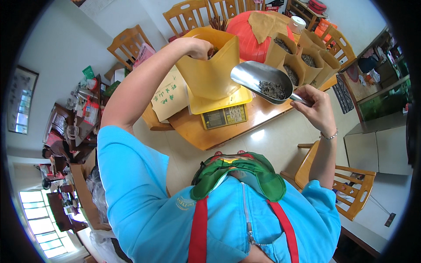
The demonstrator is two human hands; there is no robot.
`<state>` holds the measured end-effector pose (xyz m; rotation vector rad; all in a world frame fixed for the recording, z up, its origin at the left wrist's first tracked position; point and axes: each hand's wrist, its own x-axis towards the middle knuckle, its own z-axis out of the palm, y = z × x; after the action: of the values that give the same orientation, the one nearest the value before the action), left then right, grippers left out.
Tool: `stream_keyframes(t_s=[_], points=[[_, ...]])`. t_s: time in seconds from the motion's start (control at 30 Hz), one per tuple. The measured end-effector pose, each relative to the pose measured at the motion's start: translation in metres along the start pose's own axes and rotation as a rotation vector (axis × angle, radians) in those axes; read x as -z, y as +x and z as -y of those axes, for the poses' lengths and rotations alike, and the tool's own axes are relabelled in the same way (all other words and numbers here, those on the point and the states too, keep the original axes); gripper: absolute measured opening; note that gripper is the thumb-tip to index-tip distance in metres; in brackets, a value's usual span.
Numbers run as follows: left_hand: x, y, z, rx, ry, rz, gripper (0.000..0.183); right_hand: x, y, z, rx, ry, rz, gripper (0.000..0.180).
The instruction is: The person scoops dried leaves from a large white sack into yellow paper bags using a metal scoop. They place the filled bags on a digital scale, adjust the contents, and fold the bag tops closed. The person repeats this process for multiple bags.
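A steel scoop (243, 76) with dark dried leaves, probably tea (272, 90), in its bowl is held by its handle in my right hand (314, 103). The scoop hangs just right of a large open yellow-brown paper bag (210, 79). My left hand (197, 49) is at the mouth of this bag, fingers curled down past the near rim; the fingertips are partly hidden, and a bit of dark leaf shows beside them. The bag stands upright on the yellow tray (220, 104) of a digital scale with a keypad (225, 116).
Several open kraft bags (309, 62), some showing dark leaves, stand at the right of the wooden table (197, 133). A red mesh food cover (245, 36) is behind. Flat paper bags with writing (169, 95) lie left of the scale. A wooden chair (348, 187) stands right.
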<state>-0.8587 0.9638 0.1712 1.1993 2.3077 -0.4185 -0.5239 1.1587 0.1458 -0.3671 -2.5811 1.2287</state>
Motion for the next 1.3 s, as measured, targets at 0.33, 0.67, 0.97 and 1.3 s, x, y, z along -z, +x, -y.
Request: stream_keyframes(t_s=[0.33, 0.67, 0.97, 1.3], points=[[-0.003, 0.007, 0.009, -0.126, -0.054, -0.180, 0.033, -0.004, 0.003, -0.010, 0.021, -0.108, 0.010, 0.020], [0.056, -0.027, 0.014, -0.227, -0.230, -0.281, 0.027, -0.009, 0.005, 0.000, 0.028, -0.075, 0.007, 0.019], [0.059, -0.033, 0.013, -0.244, -0.243, -0.271, 0.027, -0.012, 0.008, 0.003, 0.055, -0.079, 0.019, 0.019], [0.084, -0.052, 0.015, -0.234, -0.511, -0.205, 0.020, -0.015, 0.014, 0.013, 0.038, -0.048, 0.061, 0.017]])
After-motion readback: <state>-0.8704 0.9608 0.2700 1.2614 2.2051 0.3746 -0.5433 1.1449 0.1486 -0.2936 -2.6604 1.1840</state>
